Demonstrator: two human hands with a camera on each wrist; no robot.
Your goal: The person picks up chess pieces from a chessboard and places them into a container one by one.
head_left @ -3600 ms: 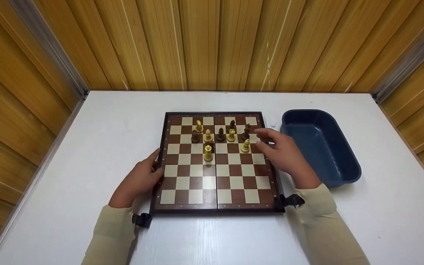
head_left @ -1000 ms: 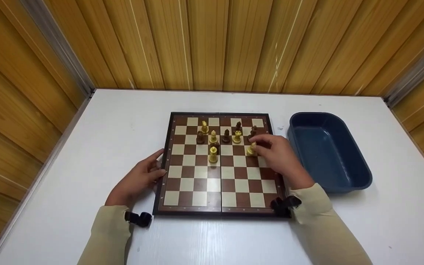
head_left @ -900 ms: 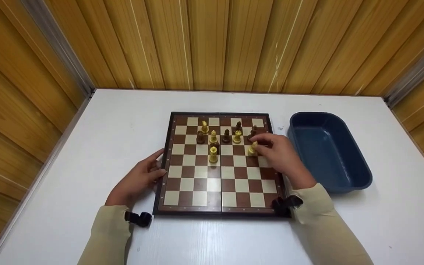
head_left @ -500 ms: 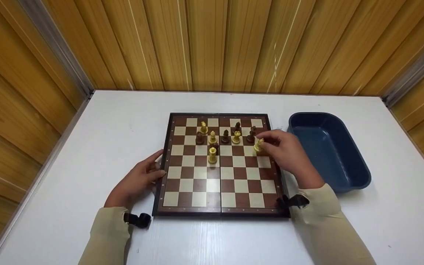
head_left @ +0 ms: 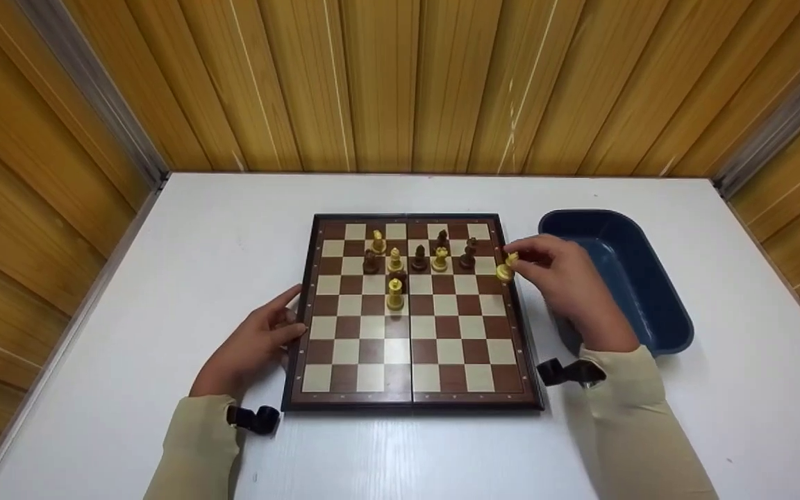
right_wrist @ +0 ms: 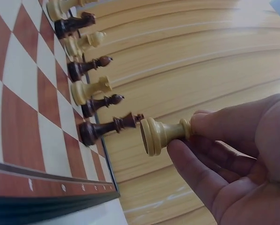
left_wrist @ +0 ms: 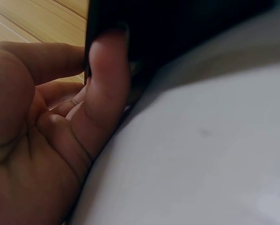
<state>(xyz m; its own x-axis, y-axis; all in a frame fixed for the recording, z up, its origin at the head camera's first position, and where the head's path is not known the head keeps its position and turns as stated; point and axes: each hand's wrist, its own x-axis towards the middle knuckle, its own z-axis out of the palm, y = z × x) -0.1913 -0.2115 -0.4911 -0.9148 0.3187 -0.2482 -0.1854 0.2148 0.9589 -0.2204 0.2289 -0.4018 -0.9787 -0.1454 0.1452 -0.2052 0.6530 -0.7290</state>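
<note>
My right hand [head_left: 573, 288] pinches a pale yellow chess piece [right_wrist: 161, 137] between thumb and fingertips. Lifted and tilted, the piece appears over the right rim of the chessboard [head_left: 379, 351] in the head view; my fingers cover its top. A dark king [right_wrist: 109, 129] stands nearby on the board. On the opposite side, my left hand [head_left: 251, 347] touches the board's left edge, thumb tip at the rim and index finger reaching forward along the side. From the left wrist, my thumb [left_wrist: 107, 79] rests against the board's dark side; other fingertips are hidden behind it.
A blue plastic tub [head_left: 650, 292] stands right of the board, partly behind my right hand. Several dark and pale pieces stand on the board's far half, including a pale king [head_left: 395, 295] and a pale rook [head_left: 439, 259]. Wooden panels [head_left: 372, 83] rise behind the white table [head_left: 233, 229].
My right hand first came in with nothing held, then took hold of the pale chess piece and carried it rightward to the board's edge. My left hand has stayed at the left edge.
</note>
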